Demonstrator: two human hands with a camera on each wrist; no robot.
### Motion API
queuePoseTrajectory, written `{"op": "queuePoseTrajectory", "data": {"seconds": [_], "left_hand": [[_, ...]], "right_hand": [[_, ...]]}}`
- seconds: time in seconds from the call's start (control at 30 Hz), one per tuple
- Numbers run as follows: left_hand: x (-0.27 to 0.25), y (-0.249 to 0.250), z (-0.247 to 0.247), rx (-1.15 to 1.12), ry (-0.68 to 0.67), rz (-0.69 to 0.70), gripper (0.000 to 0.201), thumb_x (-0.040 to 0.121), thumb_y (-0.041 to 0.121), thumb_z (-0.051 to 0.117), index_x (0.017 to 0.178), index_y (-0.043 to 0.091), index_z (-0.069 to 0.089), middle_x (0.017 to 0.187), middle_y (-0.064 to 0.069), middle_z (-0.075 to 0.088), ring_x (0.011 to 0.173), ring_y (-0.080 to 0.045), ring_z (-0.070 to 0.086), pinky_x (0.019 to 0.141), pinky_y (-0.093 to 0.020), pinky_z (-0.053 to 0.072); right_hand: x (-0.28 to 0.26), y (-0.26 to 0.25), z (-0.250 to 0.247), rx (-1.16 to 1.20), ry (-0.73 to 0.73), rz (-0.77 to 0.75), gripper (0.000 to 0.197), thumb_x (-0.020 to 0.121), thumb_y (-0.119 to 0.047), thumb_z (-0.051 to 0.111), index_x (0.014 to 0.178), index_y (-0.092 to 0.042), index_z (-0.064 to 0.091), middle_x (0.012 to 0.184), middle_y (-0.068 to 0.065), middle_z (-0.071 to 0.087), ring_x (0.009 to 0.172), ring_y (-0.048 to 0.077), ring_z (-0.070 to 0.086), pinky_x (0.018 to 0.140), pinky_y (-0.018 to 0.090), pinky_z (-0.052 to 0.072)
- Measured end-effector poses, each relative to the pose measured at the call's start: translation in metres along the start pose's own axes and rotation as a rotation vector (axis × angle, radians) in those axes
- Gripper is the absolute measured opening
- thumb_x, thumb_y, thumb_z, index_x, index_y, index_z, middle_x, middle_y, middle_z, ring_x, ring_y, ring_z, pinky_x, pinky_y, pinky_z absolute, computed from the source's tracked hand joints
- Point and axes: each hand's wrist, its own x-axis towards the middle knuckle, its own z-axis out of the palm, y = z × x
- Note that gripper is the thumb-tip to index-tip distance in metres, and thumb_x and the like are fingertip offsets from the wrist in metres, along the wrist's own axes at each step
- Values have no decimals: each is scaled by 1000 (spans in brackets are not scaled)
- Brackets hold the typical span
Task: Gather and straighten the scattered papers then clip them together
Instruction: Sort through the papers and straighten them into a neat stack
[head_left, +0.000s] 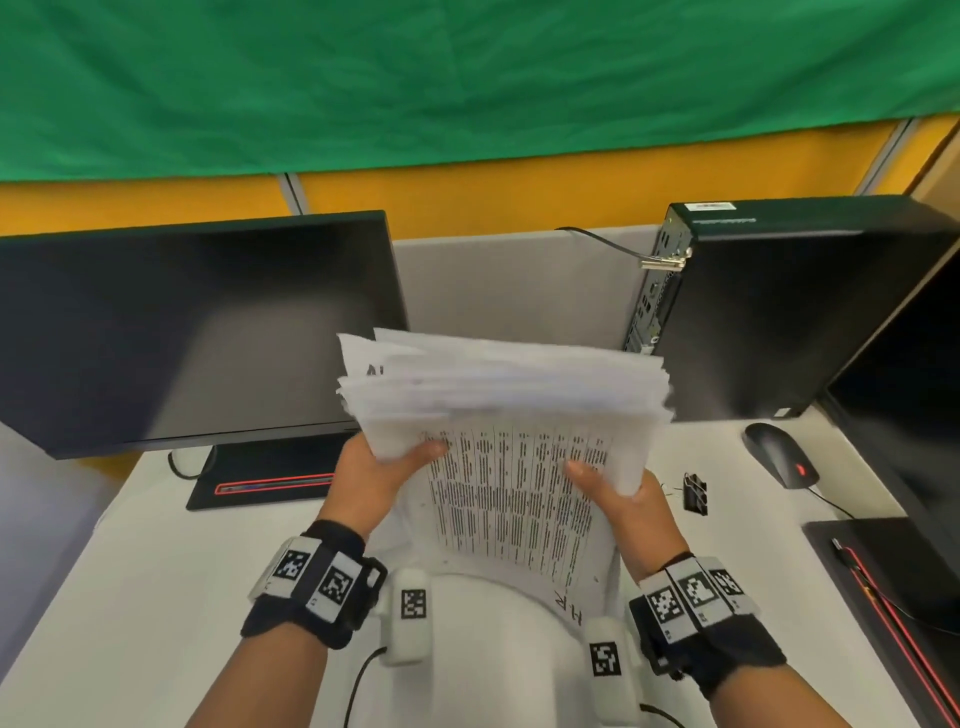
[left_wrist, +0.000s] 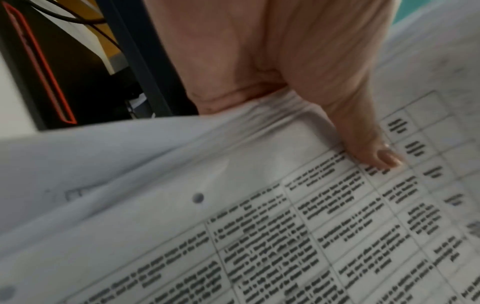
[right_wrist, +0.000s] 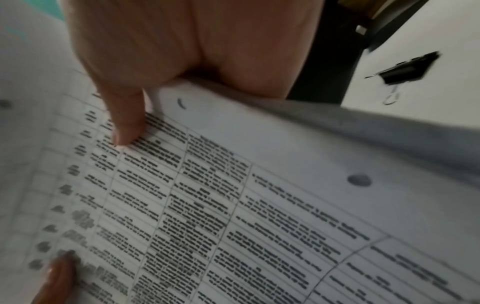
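Observation:
A thick stack of white printed papers (head_left: 511, 415) stands on edge above the white desk (head_left: 156, 597), its top edges uneven and blurred. My left hand (head_left: 387, 467) grips its left side, thumb (left_wrist: 374, 152) pressed on the printed table of the front sheet (left_wrist: 285, 226). My right hand (head_left: 618, 493) grips the right side, thumb (right_wrist: 127, 123) on the same sheet (right_wrist: 259, 205). The other fingers are hidden behind the stack. A black binder clip (head_left: 695, 492) lies on the desk just right of my right hand, also seen as the clip (right_wrist: 405, 70) in the right wrist view.
A dark monitor (head_left: 192, 332) stands at left on a black base with a red line (head_left: 270, 486). A black computer tower (head_left: 789, 306) stands back right, a black mouse (head_left: 779, 460) in front of it. Another dark screen (head_left: 904, 415) and its base are at far right.

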Motion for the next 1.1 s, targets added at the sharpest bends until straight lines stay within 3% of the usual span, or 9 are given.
{"op": "queuePoseTrajectory", "data": {"seconds": [0.13, 0.2, 0.33, 0.5, 0.63, 0.77, 0.83, 0.97, 1.1], "left_hand": [[3, 17, -2, -50, 59, 91, 37, 62, 27, 78, 97, 30, 66, 95, 7, 75, 90, -3, 70, 73, -20, 56], [0, 14, -5, -34, 37, 96, 42, 63, 27, 77, 104, 27, 65, 100, 5, 74, 94, -5, 69, 75, -21, 56], [-8, -6, -4, 62, -18, -3, 50, 57, 33, 77, 105, 27, 63, 97, 6, 73, 89, 1, 68, 75, -23, 56], [-8, -4, -7, 19, -50, 27, 47, 58, 26, 76, 103, 28, 62, 92, 17, 74, 87, 3, 68, 63, -16, 55], [-6, -3, 4, 16, -119, 19, 43, 62, 32, 76, 103, 32, 64, 97, 11, 74, 94, -3, 68, 75, -22, 57], [-7, 1, 2, -60, -70, 43, 59, 56, 50, 76, 109, 28, 61, 100, 11, 73, 97, -7, 68, 68, -18, 56], [-8, 8, -4, -137, -49, 80, 50, 61, 40, 73, 107, 27, 59, 97, 14, 74, 98, -7, 67, 68, -16, 55], [-5, 19, -10, -107, -115, 133, 74, 53, 50, 82, 117, 24, 57, 109, 7, 71, 101, -5, 66, 77, -19, 55], [-11, 8, 7, -2, -129, 83, 41, 63, 26, 78, 101, 33, 66, 102, 12, 74, 98, -5, 68, 88, -27, 55]], "right_hand": [[3, -12, 3, 69, -13, -110, 23, 71, -41, 68, 93, -32, 71, 100, -5, 76, 95, 13, 71, 84, 37, 56], [2, -11, -1, 50, -35, -125, 31, 60, -55, 76, 87, -39, 73, 94, -9, 76, 90, 10, 72, 79, 32, 57], [3, -4, -8, -4, -10, -144, 42, 52, -54, 81, 90, -43, 71, 96, -9, 76, 89, 9, 72, 82, 37, 58], [5, -24, -10, -21, -32, -273, 38, 54, -48, 77, 90, -41, 70, 91, -18, 75, 87, 1, 70, 70, 16, 56], [12, -27, 0, -37, -31, -268, 39, 63, -35, 81, 99, -35, 66, 95, -12, 75, 93, 6, 70, 76, 23, 58], [15, -25, -3, -9, 66, -223, 26, 75, -20, 72, 96, -35, 66, 94, -5, 75, 91, 10, 71, 80, 32, 58], [14, -24, -9, 14, 70, -180, 24, 73, -26, 75, 95, -31, 67, 92, -1, 76, 88, 13, 72, 76, 35, 59], [13, -29, -9, 27, 41, -172, 30, 67, -37, 77, 94, -26, 69, 89, -1, 77, 86, 15, 73, 69, 28, 60], [14, -35, -3, 61, 48, -221, 42, 62, -48, 75, 96, -24, 70, 92, 0, 76, 87, 15, 73, 70, 27, 59]]}}
